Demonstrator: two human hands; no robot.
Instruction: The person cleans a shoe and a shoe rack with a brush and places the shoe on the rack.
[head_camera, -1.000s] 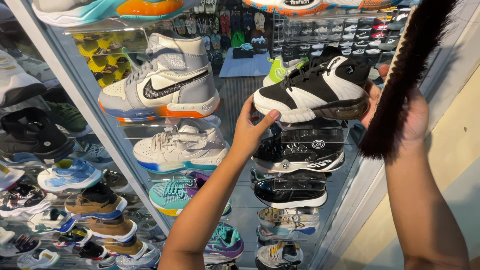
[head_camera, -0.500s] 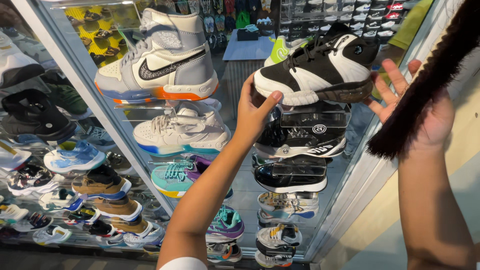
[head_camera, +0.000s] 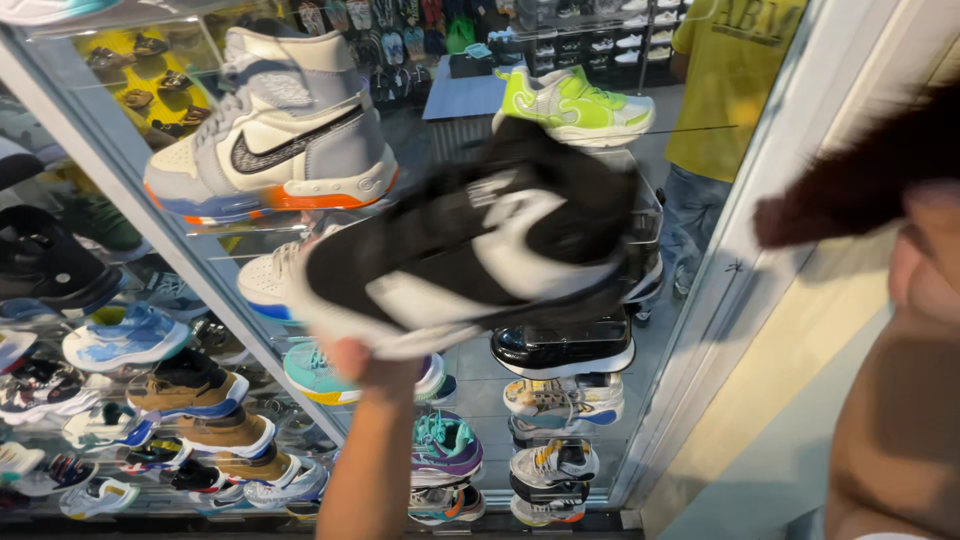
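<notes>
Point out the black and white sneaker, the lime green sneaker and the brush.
black and white sneaker (head_camera: 470, 260): head view, on its side panel.
lime green sneaker (head_camera: 570, 105): head view, on its upper.
brush (head_camera: 860, 180): head view, on its dark bristles.

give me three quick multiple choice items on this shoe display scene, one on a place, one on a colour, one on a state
1. Where is the lime green shoe?
A. on the floor
B. on a glass shelf above the black and white shoe
C. in the right hand

2. What colour is the band along the sole of the high-top at upper left?
A. orange and blue
B. purple
C. green

3. What state is the black and white shoe in?
A. flat on a shelf
B. lying in a box
C. held up tilted by the left hand

Answers:
1. B, it sits higher in the case, behind the held shoe.
2. A, orange runs under the heel and blue under the toe.
3. C, the left hand grips it from below and it slants, motion-blurred, while the right hand holds a dark brush.
</notes>
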